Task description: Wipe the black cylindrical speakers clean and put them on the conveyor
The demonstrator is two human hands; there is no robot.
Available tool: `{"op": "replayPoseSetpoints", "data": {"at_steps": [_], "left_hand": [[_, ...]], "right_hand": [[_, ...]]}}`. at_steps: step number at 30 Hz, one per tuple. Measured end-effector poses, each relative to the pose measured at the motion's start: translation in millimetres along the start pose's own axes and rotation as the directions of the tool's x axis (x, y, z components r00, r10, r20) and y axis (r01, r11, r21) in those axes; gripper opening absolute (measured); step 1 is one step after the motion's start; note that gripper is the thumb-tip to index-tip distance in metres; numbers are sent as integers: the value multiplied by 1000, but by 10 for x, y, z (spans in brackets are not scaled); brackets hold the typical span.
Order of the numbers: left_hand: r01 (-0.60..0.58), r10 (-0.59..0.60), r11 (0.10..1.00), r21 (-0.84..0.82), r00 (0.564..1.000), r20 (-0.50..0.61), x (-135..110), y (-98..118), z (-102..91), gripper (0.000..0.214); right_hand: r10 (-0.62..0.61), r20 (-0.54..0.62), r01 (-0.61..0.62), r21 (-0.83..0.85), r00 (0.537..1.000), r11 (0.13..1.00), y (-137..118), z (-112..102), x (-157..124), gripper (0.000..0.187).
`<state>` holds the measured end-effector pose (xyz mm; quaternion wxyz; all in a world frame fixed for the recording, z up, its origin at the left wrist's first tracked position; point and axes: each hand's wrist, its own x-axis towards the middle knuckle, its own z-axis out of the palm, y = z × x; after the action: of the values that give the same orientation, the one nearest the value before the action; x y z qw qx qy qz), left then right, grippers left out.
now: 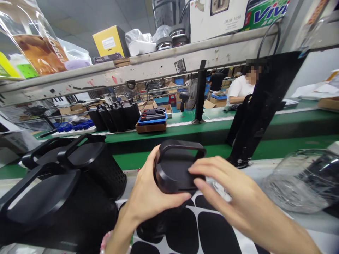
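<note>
A black portable speaker with a carry handle (174, 167) is in front of me, its top face tilted toward the camera. My left hand (148, 194) is wrapped around its left side, with the thumb along the near edge. Outstretched fingers of my right hand (225, 190) rest on the right part of the top, under the handle. Below lies a white sheet bearing black rounded-square pads (182, 229). The speaker's lower body is mostly hidden behind my left hand and in shadow.
Several similar black speakers (92, 155) stand at left. A clear plastic bag (293, 180) lies at right. Behind runs a green conveyor (180, 132) with a blue tray (152, 118) on it. A loaded shelf (159, 58) crosses above; a person (241, 90) sits beyond.
</note>
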<state>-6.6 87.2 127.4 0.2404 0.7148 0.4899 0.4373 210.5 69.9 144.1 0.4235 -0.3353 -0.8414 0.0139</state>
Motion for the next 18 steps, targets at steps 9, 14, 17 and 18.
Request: {"op": "replayPoseSetpoints", "data": {"at_steps": [9, 14, 17, 18], "left_hand": [[-50, 51, 984, 174, 999, -3, -361, 274, 221, 90], [-22, 19, 989, 146, 1000, 22, -316, 222, 158, 76], [-123, 115, 980, 154, 992, 57, -382, 217, 270, 80], [-182, 171, 971, 158, 982, 76, -424, 231, 316, 81]], "right_hand": [[348, 232, -414, 607, 908, 678, 538, 178, 97, 52], [514, 364, -506, 847, 776, 164, 541, 7, 183, 63], [625, 316, -548, 808, 714, 216, 537, -73, 195, 58], [643, 311, -566, 791, 700, 233, 552, -88, 189, 53]]}}
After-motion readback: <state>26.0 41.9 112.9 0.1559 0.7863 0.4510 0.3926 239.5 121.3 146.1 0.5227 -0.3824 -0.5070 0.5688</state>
